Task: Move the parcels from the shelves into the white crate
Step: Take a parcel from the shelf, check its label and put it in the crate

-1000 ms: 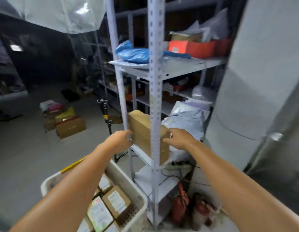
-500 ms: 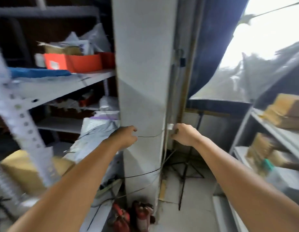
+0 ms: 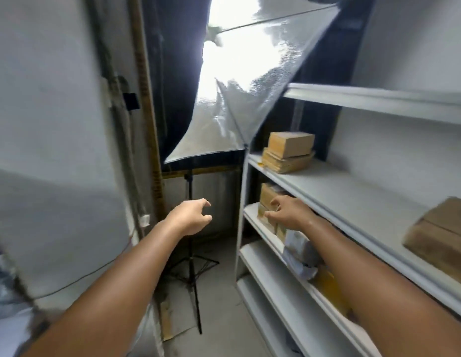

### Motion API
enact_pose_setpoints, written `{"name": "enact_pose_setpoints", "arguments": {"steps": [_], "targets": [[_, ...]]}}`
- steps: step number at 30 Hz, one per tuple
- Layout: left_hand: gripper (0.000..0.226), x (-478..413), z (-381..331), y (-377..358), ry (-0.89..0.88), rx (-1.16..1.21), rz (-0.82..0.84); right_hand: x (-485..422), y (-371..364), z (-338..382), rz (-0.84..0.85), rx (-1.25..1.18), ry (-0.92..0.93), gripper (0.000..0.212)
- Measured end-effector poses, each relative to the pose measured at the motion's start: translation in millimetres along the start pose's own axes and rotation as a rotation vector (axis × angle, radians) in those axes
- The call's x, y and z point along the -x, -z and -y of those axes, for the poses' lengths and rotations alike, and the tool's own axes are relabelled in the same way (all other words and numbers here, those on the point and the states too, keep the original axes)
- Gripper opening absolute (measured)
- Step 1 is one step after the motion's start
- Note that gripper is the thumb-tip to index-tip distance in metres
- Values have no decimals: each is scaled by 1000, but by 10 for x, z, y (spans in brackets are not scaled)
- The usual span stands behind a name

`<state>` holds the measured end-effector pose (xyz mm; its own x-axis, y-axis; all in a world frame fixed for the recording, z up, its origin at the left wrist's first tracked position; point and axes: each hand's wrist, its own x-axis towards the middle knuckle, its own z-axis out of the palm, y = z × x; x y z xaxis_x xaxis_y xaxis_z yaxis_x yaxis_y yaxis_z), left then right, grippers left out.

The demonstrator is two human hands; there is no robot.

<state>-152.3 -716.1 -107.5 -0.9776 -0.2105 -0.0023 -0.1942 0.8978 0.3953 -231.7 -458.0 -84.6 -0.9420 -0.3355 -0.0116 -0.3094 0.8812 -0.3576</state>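
Left hand [image 3: 189, 217] hovers open, right hand [image 3: 291, 213] at parcels [image 3: 267, 195].

The shelving unit [image 3: 353, 202] is standing on the right. On its middle shelf, a stack of parcels [image 3: 288, 153] is sitting at the far end and a single parcel [image 3: 440, 235] is lying at the near end. The lower parcels [image 3: 268, 198] are sitting one shelf below. Left of the unit, a light stand [image 3: 191, 258] is standing on the floor, with a pillar [image 3: 51, 150] farther left.

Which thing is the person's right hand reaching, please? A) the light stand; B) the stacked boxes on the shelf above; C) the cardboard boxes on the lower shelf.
C: the right hand is at the cardboard boxes on the lower shelf.
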Motion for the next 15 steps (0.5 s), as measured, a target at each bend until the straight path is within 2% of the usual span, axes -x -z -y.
{"name": "enact_pose_setpoints", "arguments": {"steps": [7,15], "targets": [[46,-824,-553,-214,-120,-16,12,-511,217,-566,-85,-38,-108,41],[44,-1765,-978,-190,-120,40,-15,-1377,469,-999,-161,-139,-171,54]]}}
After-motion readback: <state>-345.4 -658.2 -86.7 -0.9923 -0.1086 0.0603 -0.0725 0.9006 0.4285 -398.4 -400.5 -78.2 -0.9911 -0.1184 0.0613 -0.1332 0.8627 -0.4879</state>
